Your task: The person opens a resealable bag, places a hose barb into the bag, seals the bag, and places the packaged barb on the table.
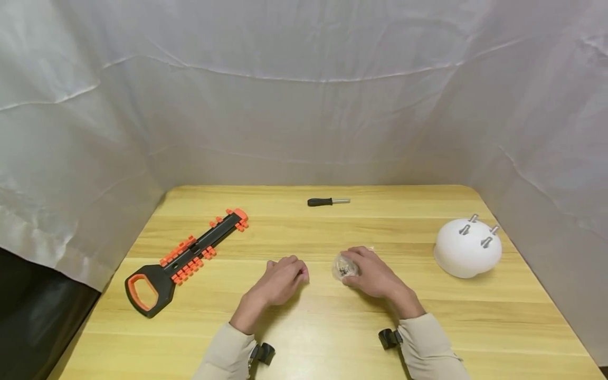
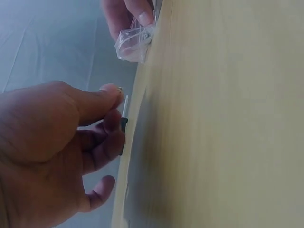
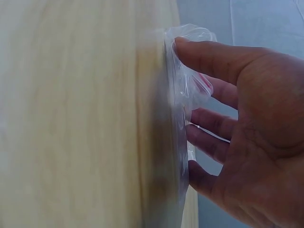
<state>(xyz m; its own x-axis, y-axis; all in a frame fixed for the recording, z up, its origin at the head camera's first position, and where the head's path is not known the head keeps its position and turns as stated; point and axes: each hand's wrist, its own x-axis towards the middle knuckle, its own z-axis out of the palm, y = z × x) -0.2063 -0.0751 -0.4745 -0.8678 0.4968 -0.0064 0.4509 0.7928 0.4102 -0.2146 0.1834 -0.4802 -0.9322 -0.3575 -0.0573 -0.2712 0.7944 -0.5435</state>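
Observation:
My right hand (image 1: 375, 274) holds a small clear plastic zip bag (image 1: 343, 266) low over the table, thumb on one side and fingers on the other. Small dark and metallic pieces show through the plastic. A red line marks part of the bag (image 3: 204, 83) in the right wrist view. To the left of it, my left hand (image 1: 281, 279) is just above the wood, fingers curled. Between its thumb and fingertip a tiny metal screw-like piece (image 2: 120, 89) pokes out, mostly hidden.
On the left lies a black and orange rack-like tool (image 1: 204, 248) with a loop handle. A black-handled screwdriver (image 1: 320, 201) lies at the back of the wooden table (image 1: 304, 338). White domed parts (image 1: 467, 250) with metal posts stand at right. Grey cloth (image 1: 304, 116) hangs behind.

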